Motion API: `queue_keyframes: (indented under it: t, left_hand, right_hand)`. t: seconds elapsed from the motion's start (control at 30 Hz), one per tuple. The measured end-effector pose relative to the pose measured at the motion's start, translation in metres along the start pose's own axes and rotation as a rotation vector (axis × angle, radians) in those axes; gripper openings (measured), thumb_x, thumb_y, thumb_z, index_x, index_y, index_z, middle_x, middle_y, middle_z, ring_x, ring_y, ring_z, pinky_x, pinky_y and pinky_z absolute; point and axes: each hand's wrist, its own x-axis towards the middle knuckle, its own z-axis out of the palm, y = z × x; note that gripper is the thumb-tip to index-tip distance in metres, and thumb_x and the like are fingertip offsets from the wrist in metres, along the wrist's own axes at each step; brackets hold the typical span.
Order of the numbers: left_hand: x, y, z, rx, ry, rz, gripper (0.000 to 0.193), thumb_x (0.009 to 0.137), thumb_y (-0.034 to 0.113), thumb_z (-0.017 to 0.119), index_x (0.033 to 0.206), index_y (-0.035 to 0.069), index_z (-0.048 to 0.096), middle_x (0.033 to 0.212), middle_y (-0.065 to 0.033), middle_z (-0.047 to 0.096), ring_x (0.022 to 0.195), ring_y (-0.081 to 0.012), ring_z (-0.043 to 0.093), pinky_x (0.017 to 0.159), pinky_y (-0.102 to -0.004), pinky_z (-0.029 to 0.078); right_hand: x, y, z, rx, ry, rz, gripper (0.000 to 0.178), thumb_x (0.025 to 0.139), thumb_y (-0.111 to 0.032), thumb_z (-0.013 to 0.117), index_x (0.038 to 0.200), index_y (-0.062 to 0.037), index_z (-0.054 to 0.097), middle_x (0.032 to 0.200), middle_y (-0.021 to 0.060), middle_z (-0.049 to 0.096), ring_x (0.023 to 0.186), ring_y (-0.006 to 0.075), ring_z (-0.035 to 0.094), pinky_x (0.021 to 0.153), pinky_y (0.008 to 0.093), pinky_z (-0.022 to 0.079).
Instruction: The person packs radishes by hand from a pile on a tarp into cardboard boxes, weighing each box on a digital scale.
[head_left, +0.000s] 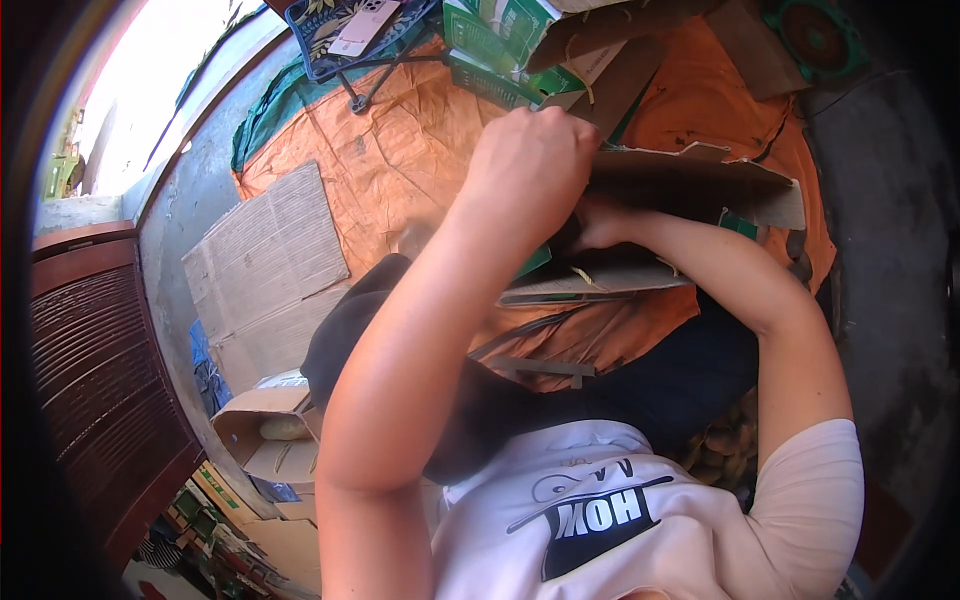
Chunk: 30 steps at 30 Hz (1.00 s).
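Observation:
In front of me is an open cardboard box (775,197), its flaps raised, with green pieces showing at its edges. My left hand (540,150) is over the box's left side. It is closed like a fist with the back of the hand up, and whatever the fingers hold is hidden. Lower and to the right, my right hand (600,222) reaches in between the flaps, its fingers lost in shadow. Just beyond the left hand sit green and white cartons (490,45). A short yellowish cord (588,278) hangs on the near flap.
An orange tarp (390,130) covers the floor, with a flat cardboard sheet (265,265) on its left. Far left, a blue patterned folding stool (315,45) holds a phone (365,27). A smaller open carton (262,425) and a dark red slatted panel (110,370) stand left.

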Motion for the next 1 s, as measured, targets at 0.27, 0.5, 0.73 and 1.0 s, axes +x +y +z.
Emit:
queue_keyframes:
  t: [0.27,0.5,0.73,1.0]
  left_hand:
    - [0.0,-0.004,-0.007,-0.04,-0.052,-0.036,0.021,0.084,0.003,0.061,0.1,0.006,0.075,0.08,-0.0191,0.072,0.078,-0.0388,0.072,0.073,-0.0464,0.058]
    - [0.002,0.006,-0.003,0.032,-0.055,-0.019,0.026,0.083,0.001,0.062,0.104,0.009,0.075,0.081,-0.0199,0.072,0.08,-0.0392,0.073,0.074,-0.0468,0.058]
    - [0.0,0.011,0.003,0.023,-0.077,-0.036,0.018,0.095,0.015,0.065,0.108,0.007,0.074,0.086,-0.0226,0.071,0.083,-0.0424,0.07,0.074,-0.0506,0.056]
    - [0.009,0.038,0.001,-0.108,0.034,0.125,0.031,0.095,0.019,0.07,0.126,0.01,0.07,0.11,-0.0206,0.073,0.102,-0.0396,0.07,0.087,-0.0472,0.056]
  right_hand:
    - [0.025,-0.012,0.018,0.137,0.017,-0.076,0.053,0.085,-0.016,0.077,0.134,-0.0016,0.063,0.13,0.0212,0.066,0.124,0.0326,0.06,0.109,0.0436,0.044]
    - [0.016,-0.039,-0.012,-0.187,-0.045,-0.041,0.049,0.087,-0.013,0.072,0.134,-0.0031,0.062,0.126,0.0218,0.068,0.119,0.0354,0.063,0.104,0.0452,0.048]
    - [-0.075,-0.086,-0.055,-0.402,0.022,0.009,0.051,0.088,0.002,0.057,0.137,-0.0134,0.06,0.116,0.0186,0.069,0.109,0.0381,0.067,0.092,0.0491,0.054]
    - [-0.353,-0.045,-0.079,0.138,1.367,0.102,0.025,0.098,-0.007,0.067,0.123,-0.005,0.071,0.107,0.0087,0.077,0.099,0.0147,0.074,0.087,0.0285,0.057]
